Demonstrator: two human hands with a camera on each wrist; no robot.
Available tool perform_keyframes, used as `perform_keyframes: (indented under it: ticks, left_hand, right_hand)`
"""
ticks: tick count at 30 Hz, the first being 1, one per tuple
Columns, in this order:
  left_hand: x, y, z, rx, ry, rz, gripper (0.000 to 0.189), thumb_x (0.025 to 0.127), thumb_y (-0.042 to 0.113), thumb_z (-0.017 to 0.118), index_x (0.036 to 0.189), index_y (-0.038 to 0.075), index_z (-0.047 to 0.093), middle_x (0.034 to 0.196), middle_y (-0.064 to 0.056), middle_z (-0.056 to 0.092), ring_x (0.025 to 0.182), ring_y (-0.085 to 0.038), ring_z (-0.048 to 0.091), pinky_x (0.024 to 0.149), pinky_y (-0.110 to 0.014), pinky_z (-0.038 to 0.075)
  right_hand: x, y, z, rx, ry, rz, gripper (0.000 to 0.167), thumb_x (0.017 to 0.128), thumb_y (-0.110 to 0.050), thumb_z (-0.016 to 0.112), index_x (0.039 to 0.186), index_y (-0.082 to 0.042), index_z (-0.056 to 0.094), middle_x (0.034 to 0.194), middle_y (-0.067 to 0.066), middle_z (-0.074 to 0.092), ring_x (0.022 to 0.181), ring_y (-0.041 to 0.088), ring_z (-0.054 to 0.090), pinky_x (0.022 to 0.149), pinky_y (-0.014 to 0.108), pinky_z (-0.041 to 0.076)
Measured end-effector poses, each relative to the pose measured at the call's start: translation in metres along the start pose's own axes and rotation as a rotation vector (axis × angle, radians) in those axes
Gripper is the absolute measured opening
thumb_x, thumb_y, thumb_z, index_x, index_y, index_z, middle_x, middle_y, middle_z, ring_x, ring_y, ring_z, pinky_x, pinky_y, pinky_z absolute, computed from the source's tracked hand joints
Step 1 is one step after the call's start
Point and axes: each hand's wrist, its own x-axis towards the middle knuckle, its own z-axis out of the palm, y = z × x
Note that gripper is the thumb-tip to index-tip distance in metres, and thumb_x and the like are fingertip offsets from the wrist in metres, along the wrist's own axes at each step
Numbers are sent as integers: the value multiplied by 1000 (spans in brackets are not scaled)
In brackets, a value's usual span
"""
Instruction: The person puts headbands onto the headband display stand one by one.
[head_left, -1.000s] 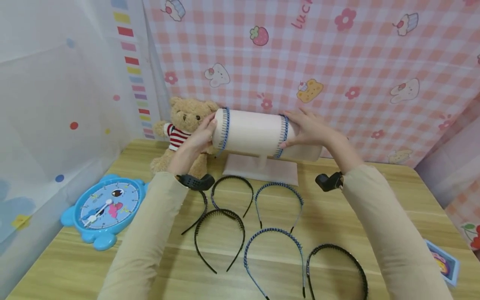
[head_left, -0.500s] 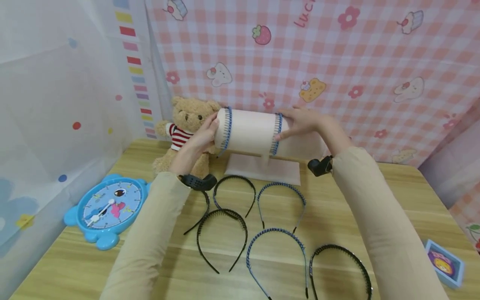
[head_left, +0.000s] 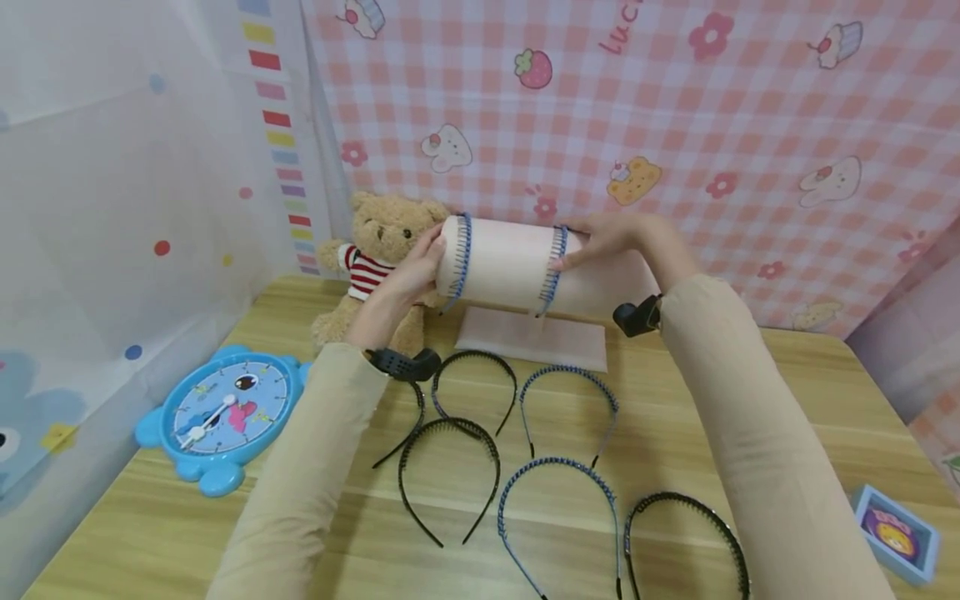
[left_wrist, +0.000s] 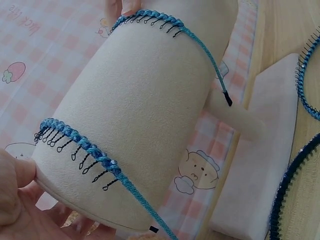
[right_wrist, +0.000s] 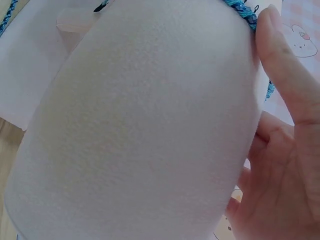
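A cream fabric-covered roll on a T-shaped headband display stand (head_left: 510,260) is at the back of the table. Two blue headbands with looped teeth sit across it: a left headband (left_wrist: 82,146) near the roll's end and a right headband (head_left: 553,282) around its middle. My left hand (head_left: 417,265) holds the roll's left end, thumb near the rim and fingers around the end face. My right hand (head_left: 611,236) is at the right headband, the thumb (right_wrist: 280,55) against its band and the other fingers behind the roll, partly hidden.
Several loose headbands lie in front, among them a blue headband (head_left: 558,461) and a black headband (head_left: 450,422). A teddy bear (head_left: 367,275) sits behind my left hand. A blue toy clock (head_left: 225,408) lies left, a small blue box (head_left: 896,533) right.
The right headband has slid left along the roll with my right hand, closer to the other headband. My left hand keeps its hold on the roll's end. The head view has shifted slightly.
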Motion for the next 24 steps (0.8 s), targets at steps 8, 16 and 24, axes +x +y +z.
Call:
perform_keyframes:
  ticks: [8, 16, 24]
  left_hand:
    - [-2, 1, 1, 1, -10, -3, 49, 101, 23, 19, 148, 20, 7, 152, -10, 15, 137, -29, 21, 111, -49, 21]
    - [29, -28, -17, -28, -50, 60, 50, 100, 34, 28, 147, 30, 13, 149, -3, 24, 133, -22, 30, 107, -46, 29]
    - [38, -34, -20, -17, -31, 65, 49, 100, 34, 27, 147, 31, 13, 149, -2, 23, 133, -22, 31, 106, -46, 30]
  right_hand:
    - [5, 2, 6, 46, 56, -15, 95, 79, -59, 60, 148, -14, 12, 140, 17, 35, 127, 31, 33, 109, 51, 21]
    - [14, -15, 8, 21, 130, -99, 92, 79, -50, 65, 146, -9, 19, 138, 17, 39, 124, 29, 39, 108, 46, 27]
    - [26, -40, 14, -93, 213, -169, 93, 75, -50, 69, 146, -13, 21, 136, 16, 43, 119, 29, 43, 103, 44, 33]
